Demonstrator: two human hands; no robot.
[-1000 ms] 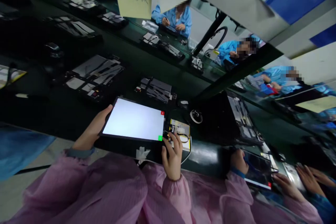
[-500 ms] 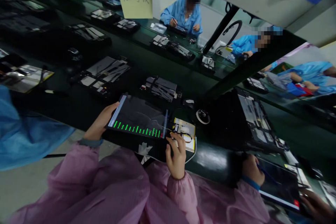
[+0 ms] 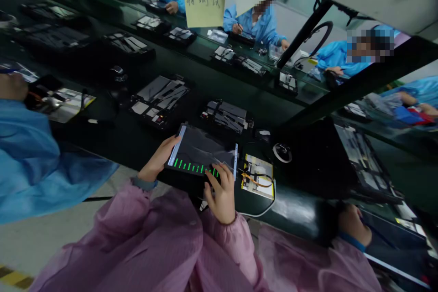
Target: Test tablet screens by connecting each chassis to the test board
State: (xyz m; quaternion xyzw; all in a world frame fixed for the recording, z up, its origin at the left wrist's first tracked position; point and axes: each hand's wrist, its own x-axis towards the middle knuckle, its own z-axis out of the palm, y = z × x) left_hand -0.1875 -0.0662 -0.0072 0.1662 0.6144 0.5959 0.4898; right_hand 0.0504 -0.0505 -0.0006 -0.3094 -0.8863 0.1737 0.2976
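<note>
A flat display panel with a row of green bars along its near side lies tilted in front of me. My left hand grips its left edge, thumb on top near the corner. Over the lower right part of the lit screen, my right hand has its fingers stretched out, fingertips at or just above the glass and hiding some bars. To the right, a bare circuit assembly with yellow edges and a looped orange-and-black ribbon cable rests on the dark green table.
Several opened device units lie beyond the panel. A white tape roll sits beside a black stack at right. Co-workers' sleeves flank me: a blue sleeve left, a pink sleeve right. A slanted post crosses above.
My right hand has moved from the panel's right corner, near the cable, onto the screen over the green bars. My left hand keeps its hold. The whole view has shifted.
</note>
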